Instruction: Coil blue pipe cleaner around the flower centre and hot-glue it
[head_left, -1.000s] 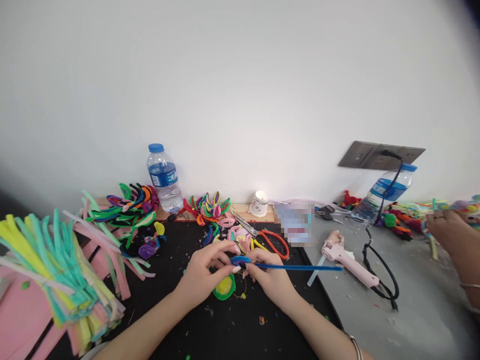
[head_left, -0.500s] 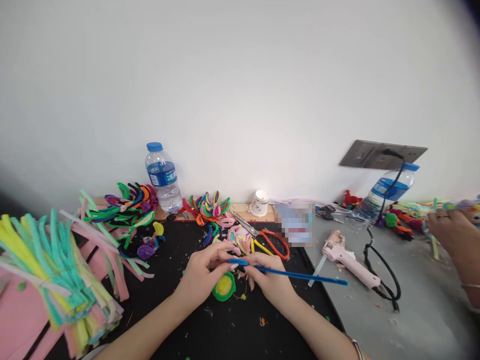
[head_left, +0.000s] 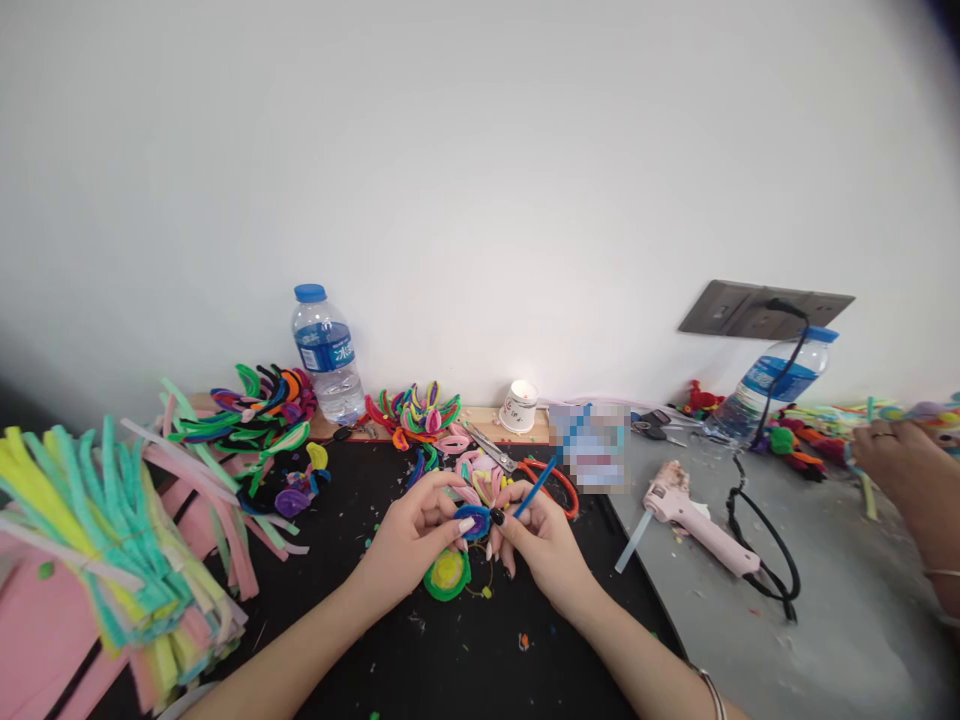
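Note:
A small coil of blue and purple pipe cleaner (head_left: 474, 522) is pinched between the thumb and fingers of my left hand (head_left: 420, 535). My right hand (head_left: 536, 535) closes on the blue pipe cleaner (head_left: 541, 484) at the coil's right side, and its loose end sticks up and to the right. Just below the coil, a green and yellow pipe-cleaner disc (head_left: 448, 574) lies on the black mat (head_left: 420, 660). Behind my hands are orange-handled scissors (head_left: 551, 484) and a heap of pink loops (head_left: 480, 472).
Bundled pastel pipe cleaners (head_left: 112, 540) fill the left side. Water bottles stand at the back left (head_left: 324, 355) and lean at the right (head_left: 776, 385). A pink glue gun (head_left: 701, 520) with a black cord lies right. Another person's hand (head_left: 900, 470) is at far right.
The blue pipe cleaner's free end has swung from pointing right to pointing up and right. The coil has turned so its purple middle shows.

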